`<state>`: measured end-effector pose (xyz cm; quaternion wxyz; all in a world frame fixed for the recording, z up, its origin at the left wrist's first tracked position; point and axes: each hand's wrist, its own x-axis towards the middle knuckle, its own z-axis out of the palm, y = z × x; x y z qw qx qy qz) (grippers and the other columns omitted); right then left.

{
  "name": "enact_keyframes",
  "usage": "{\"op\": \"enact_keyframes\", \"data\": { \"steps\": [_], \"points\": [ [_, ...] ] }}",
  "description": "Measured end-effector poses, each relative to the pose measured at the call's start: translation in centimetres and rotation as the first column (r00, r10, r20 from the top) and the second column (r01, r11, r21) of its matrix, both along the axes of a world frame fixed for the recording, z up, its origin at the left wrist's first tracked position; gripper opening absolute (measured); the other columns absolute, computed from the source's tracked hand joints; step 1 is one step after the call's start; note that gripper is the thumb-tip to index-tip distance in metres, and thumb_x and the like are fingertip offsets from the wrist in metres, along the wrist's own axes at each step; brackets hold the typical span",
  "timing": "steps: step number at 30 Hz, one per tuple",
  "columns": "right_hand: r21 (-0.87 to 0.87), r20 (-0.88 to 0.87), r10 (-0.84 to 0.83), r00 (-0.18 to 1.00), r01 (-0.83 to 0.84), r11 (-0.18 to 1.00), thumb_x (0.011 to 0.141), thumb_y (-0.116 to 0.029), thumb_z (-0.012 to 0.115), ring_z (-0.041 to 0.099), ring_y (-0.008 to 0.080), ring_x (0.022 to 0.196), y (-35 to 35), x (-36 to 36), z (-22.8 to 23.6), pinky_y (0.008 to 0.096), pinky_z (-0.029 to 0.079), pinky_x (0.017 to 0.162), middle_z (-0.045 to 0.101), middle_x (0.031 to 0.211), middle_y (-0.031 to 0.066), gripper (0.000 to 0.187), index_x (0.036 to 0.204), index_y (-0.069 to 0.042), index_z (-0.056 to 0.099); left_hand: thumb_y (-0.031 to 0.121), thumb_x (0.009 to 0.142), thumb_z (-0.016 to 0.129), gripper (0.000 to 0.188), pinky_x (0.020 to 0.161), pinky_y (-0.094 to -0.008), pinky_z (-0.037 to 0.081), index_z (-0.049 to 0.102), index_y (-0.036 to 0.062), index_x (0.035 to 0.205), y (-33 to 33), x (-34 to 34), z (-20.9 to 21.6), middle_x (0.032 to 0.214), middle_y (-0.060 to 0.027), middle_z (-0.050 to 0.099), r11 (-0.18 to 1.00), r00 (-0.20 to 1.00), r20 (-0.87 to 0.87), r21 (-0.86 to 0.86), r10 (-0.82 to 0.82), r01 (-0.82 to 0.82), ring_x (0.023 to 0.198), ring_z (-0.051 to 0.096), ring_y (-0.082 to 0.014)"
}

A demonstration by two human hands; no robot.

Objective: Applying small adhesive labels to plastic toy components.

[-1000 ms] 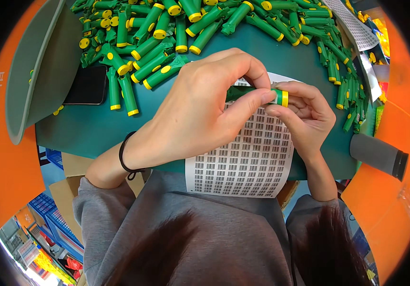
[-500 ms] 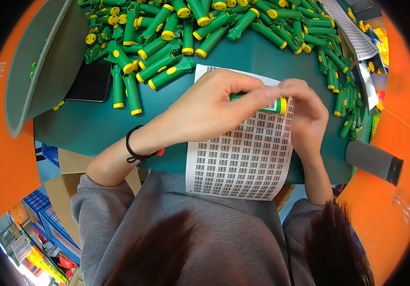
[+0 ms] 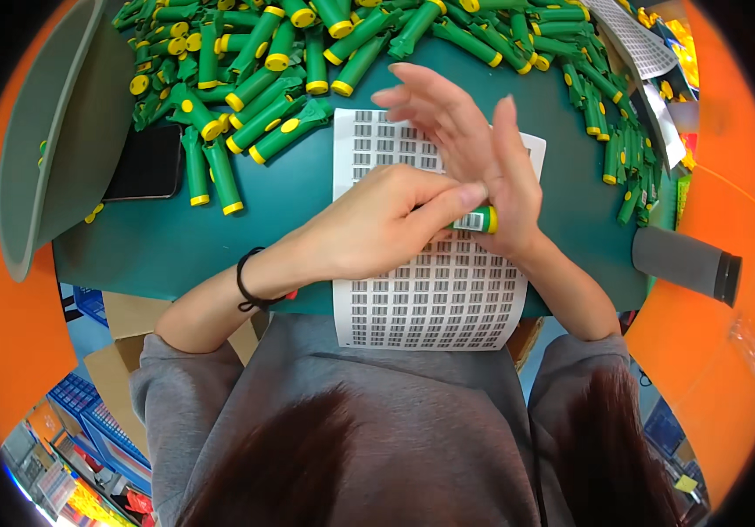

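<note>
Lying between the hands [image 3: 395,220], green tube [image 3: 474,220]

"How is the right hand [image 3: 487,162] changing?"

"It is no longer pinching the yellow end [image 3: 492,220] of the green tube [image 3: 474,220]; its fingers are opening out, with the longer ones pointing up and leftward."

"Is the left hand [image 3: 386,220] shifting as well?"

"Yes, it is sitting lower over the printed sheet [image 3: 430,303], so more of the top rows are showing above it."
</note>
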<state>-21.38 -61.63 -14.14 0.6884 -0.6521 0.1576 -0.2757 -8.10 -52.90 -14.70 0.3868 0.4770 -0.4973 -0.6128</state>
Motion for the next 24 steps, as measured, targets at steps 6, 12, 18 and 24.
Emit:
{"op": "enact_keyframes", "data": {
  "steps": [6, 12, 18, 24],
  "points": [
    [-0.172, 0.046, -0.166, 0.985, 0.171, 0.97, 0.108, -0.048, 0.028, 0.052, 0.025, 0.119, -2.0, -1.5, 0.1, 0.0381, 0.034, 0.108, 0.061, 0.128, 0.0142, 0.06, 0.139, -0.003, 0.052, 0.029, 0.1, 0.061, 0.03, 0.061, -0.0277, 0.047, 0.075, 0.0031, 0.099, 0.7, 3.1, 2.5, 0.078, -0.0023, 0.068, 0.91, 0.958, 0.117, -0.359, 0.263, -0.206, 0.067, 0.058, -0.0076],
    [-0.912, -0.25, -0.536, 0.806, -0.01, 0.41, 0.092, -0.019, 0.068, 0.057, 0.0262, 0.105, -3.2, -3.0, -0.2, 0.0385, 0.035, 0.104, 0.067, 0.108, 0.0086, 0.021, 0.11, -0.008, 0.071, 0.022, 0.099, 0.061, 0.024, 0.081, -0.0279, 0.051, 0.077, 0.0045, 0.106, 7.2, 22.0, 9.7, 0.104, -0.0093, 0.075, 0.046, -0.453, 0.175, -0.959, 0.874, -0.281, 0.093, 0.068, -0.0157],
    [-0.68, -0.405, -0.412, 0.816, 0.032, 0.733, 0.091, -0.016, 0.07, 0.057, 0.017, 0.085, -2.9, -2.9, -0.8, 0.0314, 0.04, 0.093, 0.066, 0.079, 0.0054, 0.015, 0.093, -0.001, 0.074, 0.008, 0.084, 0.073, 0.019, 0.083, -0.0378, 0.055, 0.073, 0.0066, 0.103, 2.0, 9.1, 4.4, 0.111, -0.0071, 0.07, 0.58, 0.383, 0.568, -0.809, 0.729, 0.097, 0.103, 0.065, -0.0266],
    [-0.674, -0.352, -0.455, 0.818, 0.115, 0.73, 0.09, -0.015, 0.072, 0.056, 0.0162, 0.084, -2.6, -3.0, -1.1, 0.0312, 0.04, 0.088, 0.066, 0.079, 0.0035, 0.015, 0.095, -0.002, 0.075, 0.013, 0.076, 0.079, 0.026, 0.08, -0.0366, 0.05, 0.076, 0.0131, 0.101, -0.5, 5.9, -1.6, 0.101, 0.0005, 0.069, 0.522, 0.459, 0.548, -0.83, 0.699, 0.196, 0.094, 0.063, -0.0222]
  ]
}}
